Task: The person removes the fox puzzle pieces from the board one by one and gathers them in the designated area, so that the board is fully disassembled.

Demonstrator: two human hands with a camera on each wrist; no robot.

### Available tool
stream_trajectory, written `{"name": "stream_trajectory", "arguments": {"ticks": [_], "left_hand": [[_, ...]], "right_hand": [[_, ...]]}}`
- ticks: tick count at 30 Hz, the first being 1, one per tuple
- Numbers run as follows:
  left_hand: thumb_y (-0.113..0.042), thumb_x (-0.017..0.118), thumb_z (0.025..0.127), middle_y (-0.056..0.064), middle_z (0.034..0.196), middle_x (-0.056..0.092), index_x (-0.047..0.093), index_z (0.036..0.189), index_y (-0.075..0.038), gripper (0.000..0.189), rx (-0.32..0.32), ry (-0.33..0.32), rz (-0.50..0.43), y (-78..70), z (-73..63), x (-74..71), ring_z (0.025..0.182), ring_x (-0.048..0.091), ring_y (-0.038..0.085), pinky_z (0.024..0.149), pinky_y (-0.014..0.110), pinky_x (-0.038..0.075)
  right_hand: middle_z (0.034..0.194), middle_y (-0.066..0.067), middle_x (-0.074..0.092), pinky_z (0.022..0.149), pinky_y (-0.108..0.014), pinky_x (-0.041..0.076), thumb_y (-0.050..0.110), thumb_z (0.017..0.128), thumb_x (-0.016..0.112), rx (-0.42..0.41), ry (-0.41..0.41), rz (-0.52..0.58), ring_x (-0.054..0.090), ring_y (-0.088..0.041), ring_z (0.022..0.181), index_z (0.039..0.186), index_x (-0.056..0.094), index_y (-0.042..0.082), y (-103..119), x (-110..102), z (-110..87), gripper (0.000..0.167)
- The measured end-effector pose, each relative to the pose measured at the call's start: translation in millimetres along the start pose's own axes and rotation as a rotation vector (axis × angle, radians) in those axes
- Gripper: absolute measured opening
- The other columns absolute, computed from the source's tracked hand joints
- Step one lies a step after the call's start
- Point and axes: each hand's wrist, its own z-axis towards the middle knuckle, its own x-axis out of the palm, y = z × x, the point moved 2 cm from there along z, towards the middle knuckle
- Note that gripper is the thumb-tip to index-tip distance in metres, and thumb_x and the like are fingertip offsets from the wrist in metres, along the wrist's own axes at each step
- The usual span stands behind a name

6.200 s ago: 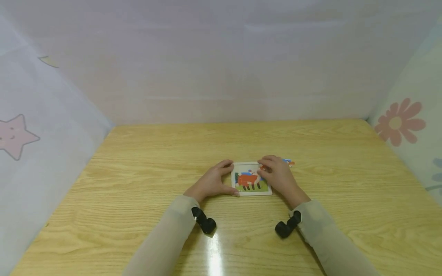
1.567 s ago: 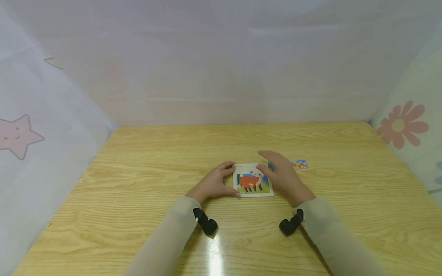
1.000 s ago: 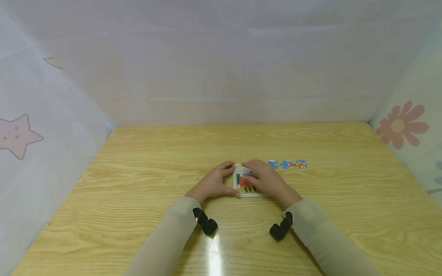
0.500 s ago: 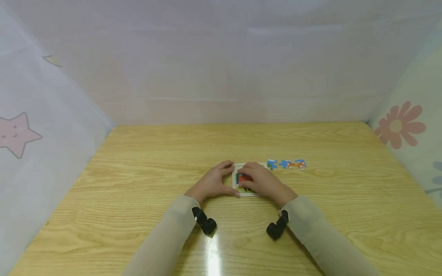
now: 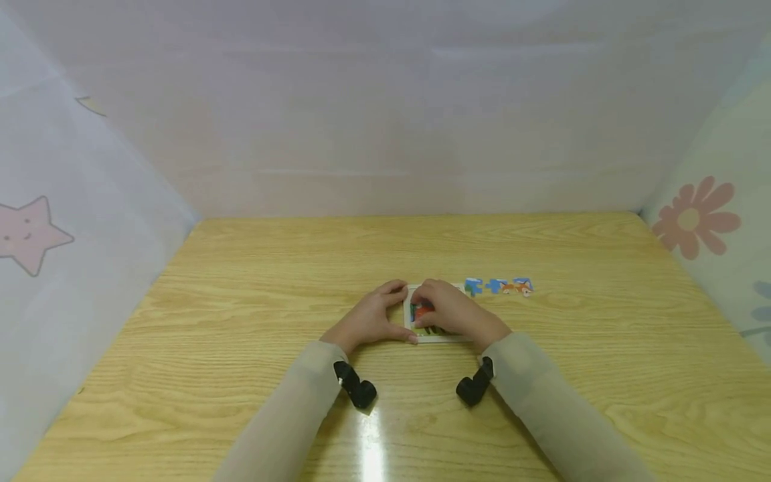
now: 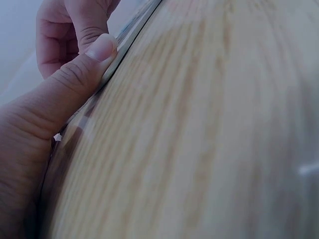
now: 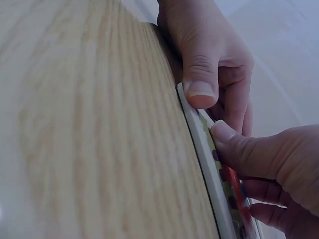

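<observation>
- Two pale sleeves (image 5: 283,408), nearest us, one on each arm of the person.
- Two black wrist cameras (image 5: 357,387), one at each cuff.
- One wooden table (image 5: 241,301), yellow, grained, with a bright streak of light between the forearms.
- One left hand (image 5: 373,318): we find it gripping the left side of the puzzle board, thumb on the near corner, fingers at the far one.
- One right hand (image 5: 452,308): thumb and fingers bent over the board, tips at the red animal; we cannot tell whether they pinch a piece.
- One puzzle board (image 5: 442,339), white-rimmed, flat on the table between the hands; its picture shows a red animal (image 5: 423,313) on green, partly hidden by the right hand.
- Three loose pieces (image 5: 473,286), blue and orange, in a row just beyond the board's far right corner.
- One pink star (image 5: 30,234) and one red flower (image 5: 695,217), on the left and right sheets.
- One pale backdrop (image 5: 385,120), beyond the table's far edge.
</observation>
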Motion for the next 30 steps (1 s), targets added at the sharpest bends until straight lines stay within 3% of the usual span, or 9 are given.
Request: {"name": "stream_trajectory", "arguments": {"ticks": [6, 15, 22, 30], "left_hand": [[-0.055, 0.077, 0.064, 0.004, 0.149, 0.03, 0.041, 0.141, -0.01, 0.096, 0.006, -0.003, -0.023, 1.0, -2.2, -1.4, 0.136, 0.029, 0.028, 0.107, 0.043, 0.032], [-0.049, 0.08, 0.064, 0.006, 0.149, 0.031, 0.04, 0.14, -0.006, 0.095, 0.016, -0.016, -0.02, 3.1, -4.4, -3.7, 0.135, 0.03, 0.028, 0.108, 0.041, 0.031], [-0.047, 0.081, 0.064, 0.007, 0.148, 0.032, 0.04, 0.139, -0.005, 0.095, 0.029, -0.026, -0.01, 4.7, -5.5, -4.3, 0.135, 0.031, 0.028, 0.107, 0.04, 0.032], [-0.046, 0.08, 0.066, 0.007, 0.148, 0.032, 0.04, 0.14, -0.005, 0.094, 0.036, -0.017, -0.009, 5.1, -5.2, -4.4, 0.135, 0.031, 0.029, 0.107, 0.041, 0.032]], "right_hand": [[0.097, -0.003, 0.058, 0.077, -0.032, 0.046, 0.02, 0.079, 0.074, 0.103, 0.072, 0.04, 0.051, -0.015, 0.082, 0.103, 0.064, 0.007, 4, -2, 9.3, 0.029], [0.087, -0.003, 0.056, 0.065, -0.029, 0.046, 0.016, 0.077, 0.076, 0.194, 0.202, 0.021, 0.052, -0.017, 0.073, 0.095, 0.059, 0.008, 17, -9, 23.3, 0.026], [0.087, -0.004, 0.055, 0.06, -0.027, 0.045, 0.016, 0.078, 0.075, 0.206, 0.228, 0.034, 0.052, -0.018, 0.071, 0.095, 0.058, 0.007, 19, -9, 24.8, 0.026], [0.085, -0.007, 0.056, 0.054, -0.025, 0.045, 0.011, 0.079, 0.073, 0.266, 0.249, 0.157, 0.056, -0.016, 0.061, 0.094, 0.053, 0.006, 16, -8, 23.3, 0.026]]}}
